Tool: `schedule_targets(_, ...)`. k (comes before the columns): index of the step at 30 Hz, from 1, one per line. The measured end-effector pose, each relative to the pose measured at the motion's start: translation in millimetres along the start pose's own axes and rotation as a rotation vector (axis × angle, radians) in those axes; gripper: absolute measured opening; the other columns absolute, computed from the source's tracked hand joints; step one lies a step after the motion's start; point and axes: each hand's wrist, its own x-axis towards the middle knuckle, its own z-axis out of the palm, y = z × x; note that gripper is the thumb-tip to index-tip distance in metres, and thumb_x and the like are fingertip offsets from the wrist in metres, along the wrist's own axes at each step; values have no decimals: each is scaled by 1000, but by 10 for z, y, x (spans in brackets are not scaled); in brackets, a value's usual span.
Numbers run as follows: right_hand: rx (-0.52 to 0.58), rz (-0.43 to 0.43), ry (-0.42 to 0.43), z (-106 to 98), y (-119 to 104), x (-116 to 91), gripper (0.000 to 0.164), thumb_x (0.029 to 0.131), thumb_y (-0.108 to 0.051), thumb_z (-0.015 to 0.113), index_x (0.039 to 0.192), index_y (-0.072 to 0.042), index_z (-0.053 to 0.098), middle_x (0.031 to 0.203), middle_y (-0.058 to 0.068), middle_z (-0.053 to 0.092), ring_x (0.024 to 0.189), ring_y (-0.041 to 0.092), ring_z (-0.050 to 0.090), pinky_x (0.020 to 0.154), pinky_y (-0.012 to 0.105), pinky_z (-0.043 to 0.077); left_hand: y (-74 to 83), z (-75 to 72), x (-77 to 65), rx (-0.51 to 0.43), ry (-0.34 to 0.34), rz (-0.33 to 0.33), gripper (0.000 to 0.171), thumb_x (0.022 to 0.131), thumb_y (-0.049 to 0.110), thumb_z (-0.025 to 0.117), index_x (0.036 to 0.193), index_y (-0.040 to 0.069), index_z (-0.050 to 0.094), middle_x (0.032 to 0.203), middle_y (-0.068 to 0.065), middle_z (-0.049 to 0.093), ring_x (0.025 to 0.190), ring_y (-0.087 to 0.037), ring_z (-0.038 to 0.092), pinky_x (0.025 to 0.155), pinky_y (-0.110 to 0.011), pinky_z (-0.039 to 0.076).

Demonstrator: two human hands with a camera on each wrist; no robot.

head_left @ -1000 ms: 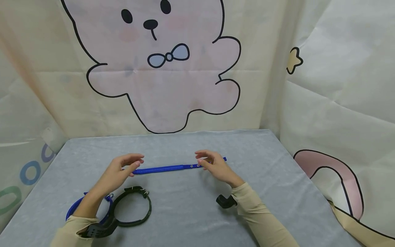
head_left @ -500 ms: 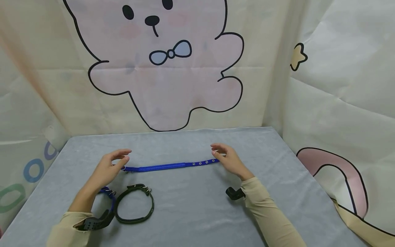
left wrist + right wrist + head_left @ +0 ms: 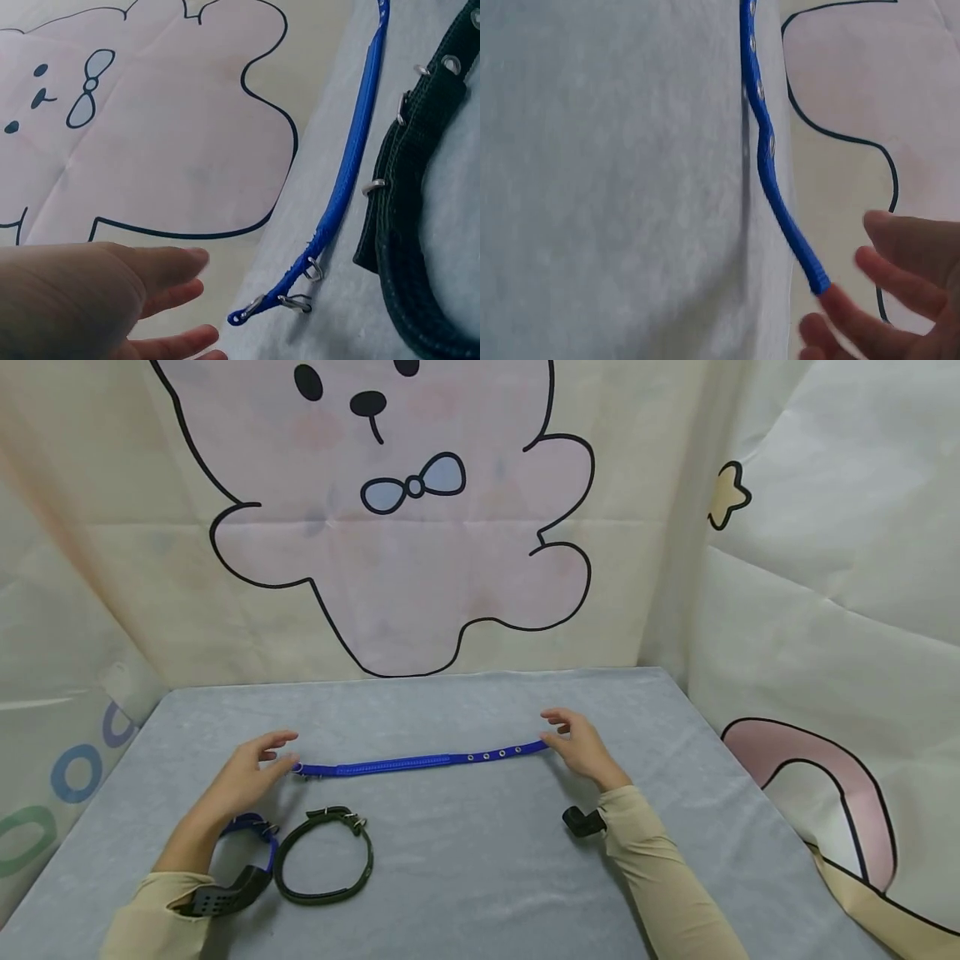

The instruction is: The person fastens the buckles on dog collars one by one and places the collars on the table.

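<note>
A blue collar [image 3: 405, 765] lies stretched nearly straight across the grey table, its row of metal eyelets toward the right. My left hand [image 3: 251, 772] is just beyond its buckle end, fingers relaxed and holding nothing. In the left wrist view a gap shows between those fingertips and the collar's metal buckle [image 3: 294, 303]. My right hand [image 3: 581, 749] is at the other end, fingers loosely spread. In the right wrist view one finger appears to touch the collar's tip [image 3: 820, 285], which seems slightly raised over its shadow.
A dark green collar [image 3: 324, 900], buckled into a ring, lies in front of the blue one. Beside it, another blue collar [image 3: 272, 853] is partly hidden by my left arm. A printed cloth [image 3: 420, 568] hangs behind the table.
My hands have moved apart, the left one leftward and the right one rightward along the blue collar. More of both its ends shows now. The green collar stays in place.
</note>
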Motion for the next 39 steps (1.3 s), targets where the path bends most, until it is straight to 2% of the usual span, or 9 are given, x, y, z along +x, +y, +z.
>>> schedule_targets(5, -55, 130, -91, -13, 7, 11, 45, 99, -21, 65, 139, 0, 56, 116, 25, 65, 92, 30, 65, 74, 38, 54, -89, 5, -5, -10, -60, 53, 54, 96, -3, 60, 146, -12, 41, 139, -46, 46, 120, -61, 54, 91, -57, 55)
schedule_targets(10, 51, 104, -138, 19, -29, 34, 41, 99, -15, 66, 136, 2, 58, 92, 17, 65, 70, 16, 55, 58, 27, 45, -87, 44, -7, -24, -39, 56, 51, 93, -5, 64, 141, -12, 48, 132, -42, 56, 114, -55, 62, 85, -51, 58)
schedule_targets(16, 290, 23, -112, 21, -82, 40, 33, 100, -8, 62, 129, 8, 60, 94, 22, 66, 73, 13, 56, 64, 29, 49, -63, 76, 2, -69, 56, -2, 44, 94, -1, 66, 136, -10, 57, 127, -32, 65, 107, -40, 71, 79, -32, 56)
schedule_targets(22, 378, -55, -62, 27, -133, 51, 28, 101, -9, 62, 125, 5, 62, 91, 9, 67, 78, 22, 61, 71, 34, 54, 7, 66, 20, -144, 106, -9, 39, 99, 8, 64, 135, -6, 60, 127, -28, 67, 94, -1, 70, 76, -20, 56)
schedule_targets(24, 395, -74, -33, 23, -163, 45, 26, 101, -9, 62, 123, 4, 64, 89, 2, 67, 78, 23, 62, 72, 34, 55, 51, 59, 22, -144, 130, 13, 38, 100, 12, 63, 135, -4, 60, 127, -27, 67, 98, -6, 70, 76, -20, 56)
schedule_targets(28, 415, -99, 23, -17, -226, 16, 26, 100, -8, 63, 122, 5, 65, 87, -5, 67, 77, 18, 63, 71, 30, 56, 154, 52, 19, -116, 168, 68, 36, 101, 16, 63, 133, 1, 64, 125, -24, 70, 110, -30, 69, 75, -17, 53)
schedule_targets(31, 431, -107, 46, -55, -278, -6, 26, 99, -8, 65, 121, 6, 67, 90, -2, 68, 76, 11, 62, 71, 25, 55, 238, 50, 9, -105, 185, 97, 34, 101, 17, 63, 132, 3, 65, 123, -21, 71, 105, -13, 70, 77, -14, 50)
schedule_targets(35, 440, -113, 53, -86, -350, -27, 27, 98, -10, 66, 121, 6, 68, 102, 12, 71, 78, 6, 62, 72, 21, 54, 354, 51, -20, -112, 207, 121, 33, 101, 16, 63, 132, 4, 65, 121, -20, 72, 92, 16, 58, 79, -13, 49)
schedule_targets(39, 443, -118, 54, -93, -423, -61, 29, 98, -10, 66, 122, 5, 68, 120, 21, 71, 87, 5, 65, 74, 20, 54, 463, 62, -59, -142, 220, 149, 34, 100, 14, 64, 132, 3, 64, 119, -21, 73, 90, 18, 58, 77, -13, 50)
